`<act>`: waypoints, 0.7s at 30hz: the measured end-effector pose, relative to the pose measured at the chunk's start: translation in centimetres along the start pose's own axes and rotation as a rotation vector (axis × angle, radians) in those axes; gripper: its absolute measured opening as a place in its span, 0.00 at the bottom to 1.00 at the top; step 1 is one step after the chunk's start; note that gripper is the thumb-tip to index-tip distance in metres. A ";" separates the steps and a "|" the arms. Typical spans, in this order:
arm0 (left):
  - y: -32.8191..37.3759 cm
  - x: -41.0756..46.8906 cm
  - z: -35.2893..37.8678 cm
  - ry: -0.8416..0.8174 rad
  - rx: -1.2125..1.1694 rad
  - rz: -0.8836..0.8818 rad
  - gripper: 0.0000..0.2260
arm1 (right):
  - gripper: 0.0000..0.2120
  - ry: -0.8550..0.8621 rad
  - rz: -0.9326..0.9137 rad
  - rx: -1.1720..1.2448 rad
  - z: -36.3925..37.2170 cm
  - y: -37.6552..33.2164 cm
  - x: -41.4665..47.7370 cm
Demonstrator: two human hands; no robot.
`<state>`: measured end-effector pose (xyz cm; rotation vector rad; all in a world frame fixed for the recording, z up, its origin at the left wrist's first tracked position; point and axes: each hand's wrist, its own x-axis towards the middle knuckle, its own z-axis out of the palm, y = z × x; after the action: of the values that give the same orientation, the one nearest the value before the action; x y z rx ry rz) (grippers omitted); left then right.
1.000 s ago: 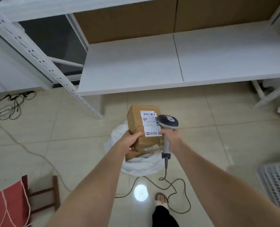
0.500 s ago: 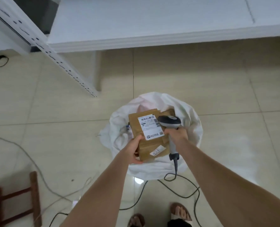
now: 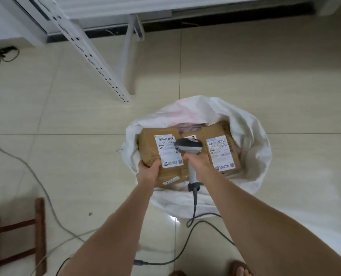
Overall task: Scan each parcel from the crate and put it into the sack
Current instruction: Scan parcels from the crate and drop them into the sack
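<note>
A white sack (image 3: 251, 136) stands open on the tiled floor below me. My left hand (image 3: 148, 172) grips the near corner of a brown cardboard parcel (image 3: 151, 144) with a white barcode label, held over the sack's left side. A second labelled brown parcel (image 3: 221, 152) lies inside the sack to the right. My right hand (image 3: 197, 162) grips the handle of a grey barcode scanner (image 3: 189, 146), whose head sits over the gap between the two parcels. The scanner's cable (image 3: 187, 236) trails down to the floor. The crate is out of view.
A white perforated shelf post (image 3: 97, 62) slants down to the floor at the upper left of the sack. A brown wooden stool frame (image 3: 40, 232) stands at the lower left. Loose cables (image 3: 36, 182) cross the floor on the left. My sandalled feet show at the bottom edge.
The view has tilted down over the sack. My left hand has lowered the parcel from chest height to the sack's mouth, with the scanner following alongside. A second parcel inside the sack has come into view.
</note>
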<state>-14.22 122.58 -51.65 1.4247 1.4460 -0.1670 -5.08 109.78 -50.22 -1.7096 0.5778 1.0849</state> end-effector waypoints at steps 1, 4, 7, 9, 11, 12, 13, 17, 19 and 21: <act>-0.1 0.9 0.3 -0.002 0.028 -0.017 0.31 | 0.09 -0.011 0.006 0.011 0.3 0.4 0.7; 0.0 3.0 0.5 0.004 0.158 -0.042 0.29 | 0.12 -0.028 0.023 0.013 0.6 0.9 2.3; 0.2 4.4 0.6 0.030 0.486 0.094 0.26 | 0.09 -0.009 0.018 0.030 1.2 1.0 3.7; 0.6 5.5 0.8 -0.091 0.490 0.125 0.26 | 0.06 0.054 -0.024 0.040 1.7 0.7 4.7; 1.0 6.6 0.8 -0.200 0.428 0.087 0.24 | 0.07 0.126 -0.098 -0.014 2.1 0.2 5.4; 1.1 7.2 0.7 -0.182 0.430 0.089 0.25 | 0.07 0.165 -0.149 -0.070 2.4 -0.1 5.7; 1.2 7.6 0.6 -0.110 0.425 0.109 0.25 | 0.07 0.204 -0.205 -0.128 2.7 -0.4 5.9; 0.6 8.8 0.1 0.325 0.101 0.038 0.22 | 0.10 0.248 -0.384 -0.210 3.8 -1.7 5.7; -0.3 10.0 0.1 0.287 -0.014 -0.133 0.20 | 0.08 0.187 -0.416 -0.236 4.5 -2.2 5.4; -1.3 10.6 -0.1 0.088 -0.099 -0.185 0.13 | 0.11 0.096 -0.439 -0.278 5.5 -2.3 5.3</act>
<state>-12.55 129.15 -59.88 1.2310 1.6369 -0.1488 -2.88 116.25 -54.28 -2.0172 0.0956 0.7955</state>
